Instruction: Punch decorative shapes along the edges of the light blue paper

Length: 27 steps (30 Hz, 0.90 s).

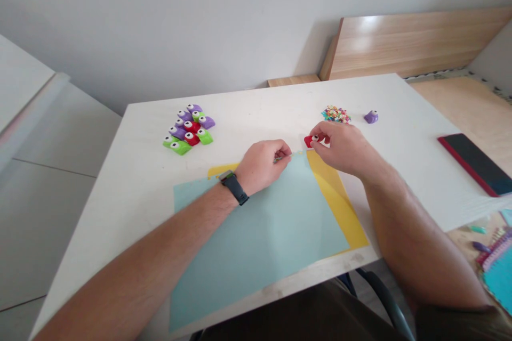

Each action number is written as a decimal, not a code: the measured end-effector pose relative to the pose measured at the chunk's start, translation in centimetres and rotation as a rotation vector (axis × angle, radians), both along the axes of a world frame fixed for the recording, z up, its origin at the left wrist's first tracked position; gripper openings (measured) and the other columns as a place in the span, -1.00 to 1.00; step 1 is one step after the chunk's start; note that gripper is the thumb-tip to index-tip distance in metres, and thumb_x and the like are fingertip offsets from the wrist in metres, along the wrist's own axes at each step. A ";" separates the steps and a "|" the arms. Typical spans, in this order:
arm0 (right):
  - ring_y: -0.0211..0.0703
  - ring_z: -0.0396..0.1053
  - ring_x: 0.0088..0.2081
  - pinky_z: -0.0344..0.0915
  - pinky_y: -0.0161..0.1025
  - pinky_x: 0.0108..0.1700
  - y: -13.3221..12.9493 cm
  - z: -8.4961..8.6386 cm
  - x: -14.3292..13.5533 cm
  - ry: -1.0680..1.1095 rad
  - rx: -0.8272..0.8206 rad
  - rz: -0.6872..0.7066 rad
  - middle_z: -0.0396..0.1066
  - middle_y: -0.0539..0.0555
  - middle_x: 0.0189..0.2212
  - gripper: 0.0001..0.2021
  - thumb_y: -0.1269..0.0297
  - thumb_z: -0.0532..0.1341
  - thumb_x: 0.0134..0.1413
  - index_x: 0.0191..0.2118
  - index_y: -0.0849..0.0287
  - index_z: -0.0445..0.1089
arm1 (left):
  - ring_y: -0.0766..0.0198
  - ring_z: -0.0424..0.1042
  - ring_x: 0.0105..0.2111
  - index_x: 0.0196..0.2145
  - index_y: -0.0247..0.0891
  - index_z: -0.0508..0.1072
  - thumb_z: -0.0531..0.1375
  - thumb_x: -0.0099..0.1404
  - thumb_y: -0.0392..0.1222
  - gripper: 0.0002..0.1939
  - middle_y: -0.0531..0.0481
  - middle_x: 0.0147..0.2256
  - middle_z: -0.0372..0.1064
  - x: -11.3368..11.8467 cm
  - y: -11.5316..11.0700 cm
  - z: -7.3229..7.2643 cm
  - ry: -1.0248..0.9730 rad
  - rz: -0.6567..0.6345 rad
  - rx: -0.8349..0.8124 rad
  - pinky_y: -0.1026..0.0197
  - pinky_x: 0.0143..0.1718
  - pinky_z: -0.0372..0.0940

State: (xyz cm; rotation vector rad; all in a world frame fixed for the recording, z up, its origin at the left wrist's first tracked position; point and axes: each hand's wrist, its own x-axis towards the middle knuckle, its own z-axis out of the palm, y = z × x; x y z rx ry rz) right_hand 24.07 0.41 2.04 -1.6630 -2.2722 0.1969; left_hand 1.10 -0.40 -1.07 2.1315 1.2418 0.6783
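Observation:
Between the thumb and fingers of my right hand (336, 144) is a small red figure (308, 141) with a white googly eye, held just above or on the table by the sheets' far edge. My left hand (264, 165), a dark watch on its wrist, is pinched closed over the blue sheet (272, 234); a tiny bit shows at its fingers, too small to name. Beneath the blue sheet, a yellow sheet (340, 202) sticks out at the right and back. Just beyond my right hand lies a heap of small multicoloured beads or bits (336, 113).
A cluster of several purple, green and red eyed figures (191, 127) stands at the back left of the white table (256, 112). One purple figure (372, 116) sits apart at the back right. A dark phone with a red edge (478, 162) lies near the right edge.

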 end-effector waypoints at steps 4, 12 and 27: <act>0.02 0.47 -0.23 0.26 -0.12 -0.17 0.0 -0.2 0.3 -0.075 -0.037 0.044 0.54 0.14 -0.30 -0.88 0.33 0.25 0.13 -0.23 0.13 0.53 | 0.23 0.56 -0.26 -0.27 -0.21 0.55 0.24 0.30 -0.24 -0.92 0.04 -0.28 0.60 0.0 0.0 -0.1 -0.028 0.008 0.002 0.20 -0.19 0.39; 0.11 0.44 -0.04 0.28 0.03 0.10 -0.1 -0.8 0.2 0.062 0.108 0.115 0.52 0.22 -0.15 -0.81 0.34 0.26 0.15 -0.12 0.17 0.55 | 0.23 0.54 -0.29 -0.33 -0.20 0.57 0.26 0.25 -0.33 -0.91 0.06 -0.32 0.60 -0.2 0.2 0.0 0.027 -0.037 0.134 0.18 -0.19 0.35; 0.05 0.41 -0.04 0.20 -0.01 0.13 -0.6 -0.5 -1.3 0.150 -0.013 0.248 0.56 0.15 -0.22 -0.85 0.32 0.28 0.17 -0.41 0.13 0.56 | 0.18 0.49 -0.29 -0.37 -0.18 0.55 0.27 0.27 -0.35 -0.90 0.07 -0.37 0.57 -0.3 0.2 0.0 0.053 -0.123 0.323 0.09 -0.14 0.28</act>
